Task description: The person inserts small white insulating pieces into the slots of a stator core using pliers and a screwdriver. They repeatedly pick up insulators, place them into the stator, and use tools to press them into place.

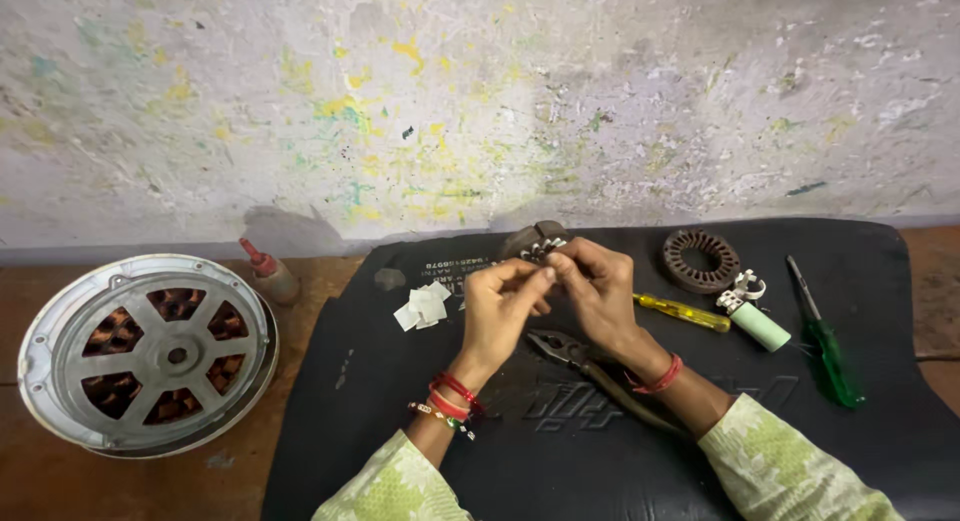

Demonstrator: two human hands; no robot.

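Nearest the camera, two forearms in pale green patterned sleeves reach up over a black rubber mat spread on a wooden bench, each wrist tied with red thread. Just beyond the wrists a pair of pliers lies on the mat, its handles running under the right forearm. Above it the two hands meet. The left hand is curled, with thumb and forefinger pinched at a small part between the hands; what it pinches is too small to make out. The right hand is closed around a dark stator core with white slot papers, which sticks out above the fingers, held up off the mat near its far edge. Left of the hands a few small white paper pieces lie loose on the mat. Right of them lie a yellow-handled screwdriver, a pale green cylinder with a white clip and a green-handled screwdriver, with a bare ring-shaped stator core farther back. Off the mat to the left rests a round metal fan motor housing with copper windings showing through its openings, and behind it a small red-capped bottle stands by the paint-flecked wall.
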